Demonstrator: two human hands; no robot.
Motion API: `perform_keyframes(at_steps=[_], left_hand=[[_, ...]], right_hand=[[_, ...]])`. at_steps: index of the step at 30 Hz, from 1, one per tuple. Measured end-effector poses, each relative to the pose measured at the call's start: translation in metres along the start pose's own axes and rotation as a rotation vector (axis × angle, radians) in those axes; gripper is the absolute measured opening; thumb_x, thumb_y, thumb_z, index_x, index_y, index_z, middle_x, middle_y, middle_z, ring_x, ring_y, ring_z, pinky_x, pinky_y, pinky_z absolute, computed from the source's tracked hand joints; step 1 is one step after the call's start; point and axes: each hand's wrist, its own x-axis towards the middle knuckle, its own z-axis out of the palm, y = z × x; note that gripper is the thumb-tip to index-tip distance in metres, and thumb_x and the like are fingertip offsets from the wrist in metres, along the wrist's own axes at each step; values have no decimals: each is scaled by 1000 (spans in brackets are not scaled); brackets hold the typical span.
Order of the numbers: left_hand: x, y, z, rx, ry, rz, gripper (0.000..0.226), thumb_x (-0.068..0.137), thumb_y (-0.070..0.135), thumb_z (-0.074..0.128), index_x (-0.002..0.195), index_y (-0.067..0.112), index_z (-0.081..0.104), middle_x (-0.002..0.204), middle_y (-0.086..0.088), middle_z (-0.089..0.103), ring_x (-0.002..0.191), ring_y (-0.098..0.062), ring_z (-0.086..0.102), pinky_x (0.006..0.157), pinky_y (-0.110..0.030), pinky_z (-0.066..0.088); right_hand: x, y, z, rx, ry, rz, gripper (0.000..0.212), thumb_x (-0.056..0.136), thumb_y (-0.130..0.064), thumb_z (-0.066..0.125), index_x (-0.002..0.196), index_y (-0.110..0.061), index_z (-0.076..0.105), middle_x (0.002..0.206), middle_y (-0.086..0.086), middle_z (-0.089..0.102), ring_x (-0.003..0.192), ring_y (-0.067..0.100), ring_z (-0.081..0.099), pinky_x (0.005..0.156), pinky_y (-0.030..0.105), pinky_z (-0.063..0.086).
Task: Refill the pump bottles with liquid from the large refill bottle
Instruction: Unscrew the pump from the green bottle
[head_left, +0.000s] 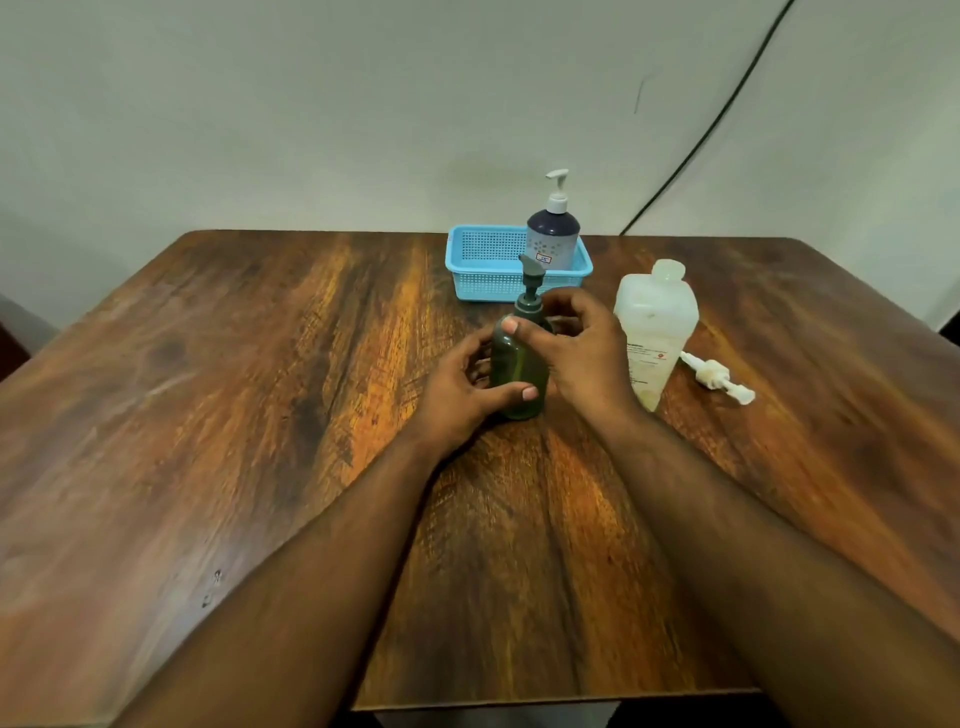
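Observation:
A dark green pump bottle (521, 364) stands upright at the middle of the wooden table (260, 389), its pump head on. My left hand (462, 387) wraps its lower body, thumb across the front. My right hand (574, 348) holds its upper part, thumb on the shoulder. Right of it stands the large translucent refill bottle (655, 327), its neck open, with pale liquid low inside. A white pump head (717, 378) lies on the table to its right. A dark blue pump bottle (553, 234) with a white pump stands in a light blue basket (483, 270) behind.
The basket sits near the table's far edge by a pale wall. A black cable (717, 114) runs down the wall at the back right. The table's near edge shows at the bottom.

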Motion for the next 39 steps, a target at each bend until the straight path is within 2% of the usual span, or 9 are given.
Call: perform_keyframes(at_steps=[4,13,18,23,25,28,31,36,39], left_hand=[[1,0,-1,-52,-26,-13,74,71,7,87,136,22,56,124,9,68,115,-5,65,92,-22,55],[3,1,-4,-134,-66,-41,68,72,0,84,131,22,58,122,2,70,113,-7,68,87,-18,54],[3,0,-6,-167,-95,-57,69,74,-2,82,135,18,57,127,-4,68,117,-15,66,93,-27,55],[3,0,-6,-159,-88,-49,70,73,-2,82,137,12,56,128,-5,68,116,-13,67,91,-24,56],[3,0,-6,-162,-84,-52,70,73,-2,83,137,12,56,128,-5,68,116,-14,67,91,-25,56],[4,-2,-7,-165,-77,-57,71,72,-2,83,137,9,56,128,-7,68,118,-17,66,95,-29,55],[5,-4,-7,-187,-76,-67,70,73,-4,82,137,8,56,127,-6,69,117,-17,67,92,-27,56],[7,-6,-8,-168,-95,-61,73,72,0,85,139,12,55,131,-5,67,121,-17,64,102,-35,53],[7,-6,-8,-151,-88,-60,74,71,4,86,138,14,56,131,-4,67,122,-17,64,104,-37,52]], right_hand=[[9,1,3,32,-5,30,29,73,-36,81,95,-32,63,96,-16,66,93,-1,61,74,18,48],[8,9,2,166,-86,21,26,82,-25,75,107,-27,69,101,-16,72,95,-2,67,78,15,52],[10,10,-6,192,-210,31,34,89,-22,68,121,-15,66,112,-7,71,102,3,66,79,16,51],[13,7,-7,209,-194,59,70,78,-26,79,140,-29,46,116,-1,68,113,12,62,93,29,51],[13,5,-3,178,-144,38,67,71,-28,84,129,-31,50,109,-2,70,105,11,65,88,30,54],[16,5,-1,185,-113,32,38,71,-25,84,102,-27,63,99,-5,72,94,6,69,80,26,57],[23,11,-10,229,-253,59,22,81,-22,76,102,-27,72,106,-7,74,102,9,68,92,37,55],[23,11,-14,271,-297,69,45,79,-27,77,121,-32,61,113,-8,70,106,5,66,83,23,56],[23,6,-8,191,-197,36,43,72,-26,83,108,-32,60,108,-4,70,98,6,68,74,20,57]])
